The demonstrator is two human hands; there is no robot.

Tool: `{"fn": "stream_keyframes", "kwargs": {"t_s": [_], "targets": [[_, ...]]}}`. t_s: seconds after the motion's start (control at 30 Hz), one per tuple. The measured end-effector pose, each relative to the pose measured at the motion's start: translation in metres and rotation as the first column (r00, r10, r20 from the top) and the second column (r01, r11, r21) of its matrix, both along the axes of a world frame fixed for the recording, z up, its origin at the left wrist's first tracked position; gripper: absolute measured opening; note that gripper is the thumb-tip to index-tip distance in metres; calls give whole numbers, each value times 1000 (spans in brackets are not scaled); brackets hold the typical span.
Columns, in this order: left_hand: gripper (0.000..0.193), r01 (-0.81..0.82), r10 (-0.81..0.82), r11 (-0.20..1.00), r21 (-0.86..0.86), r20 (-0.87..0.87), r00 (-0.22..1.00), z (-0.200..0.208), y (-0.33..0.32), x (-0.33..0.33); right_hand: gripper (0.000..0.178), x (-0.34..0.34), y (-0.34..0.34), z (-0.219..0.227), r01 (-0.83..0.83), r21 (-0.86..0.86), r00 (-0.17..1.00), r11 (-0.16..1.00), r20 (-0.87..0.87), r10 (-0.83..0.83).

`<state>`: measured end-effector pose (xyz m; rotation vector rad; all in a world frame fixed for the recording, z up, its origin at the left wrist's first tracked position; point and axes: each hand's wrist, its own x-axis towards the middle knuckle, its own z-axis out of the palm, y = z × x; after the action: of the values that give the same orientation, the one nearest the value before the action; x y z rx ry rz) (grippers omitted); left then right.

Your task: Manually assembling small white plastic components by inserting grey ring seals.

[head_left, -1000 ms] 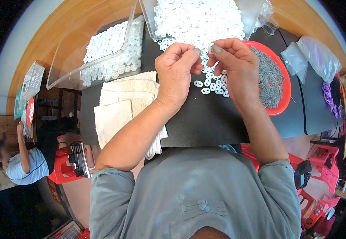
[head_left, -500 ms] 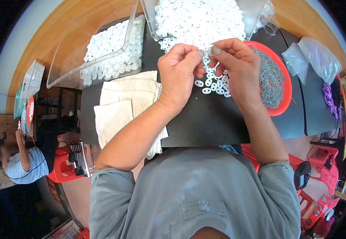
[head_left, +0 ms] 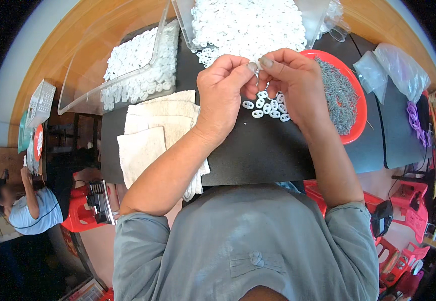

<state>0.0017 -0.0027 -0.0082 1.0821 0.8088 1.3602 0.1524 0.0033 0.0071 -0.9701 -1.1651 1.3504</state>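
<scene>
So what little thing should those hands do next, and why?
Perhaps ease the left hand slightly away from the right hand for a peek: their fingertips almost meet, hiding whatever may be between them, near loose white two-holed oval pieces on the black table.

The tabletop point(head_left: 258, 158) is coloured plain black. White is shown by the small pieces point(head_left: 266, 108), bright red by the bowl point(head_left: 361, 110), and grey by the bits point(head_left: 341, 100) inside it. The cloths point(head_left: 140, 145) are tinted cream. The shirt point(head_left: 248, 226) is coloured grey-green, the cord point(head_left: 415, 125) purple, and the right-hand stool point(head_left: 409, 198) pink.
</scene>
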Motion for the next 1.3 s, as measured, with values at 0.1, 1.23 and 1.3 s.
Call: {"fn": "stream_keyframes", "kwargs": {"t_s": [0.1,1.23,1.3], "targets": [[14,51,-51,999,-10,-6,999,4,2,0,16,5,1,5,21,-34,1000,999,15,-20],[11,-4,-3,997,-77,-91,996,0,5,-1,14,-2,1,0,-68,45,990,997,130,62],[11,-5,-2,996,-86,-76,997,3,4,-1,15,-1,3,1,-65,28,987,997,147,60]]}}
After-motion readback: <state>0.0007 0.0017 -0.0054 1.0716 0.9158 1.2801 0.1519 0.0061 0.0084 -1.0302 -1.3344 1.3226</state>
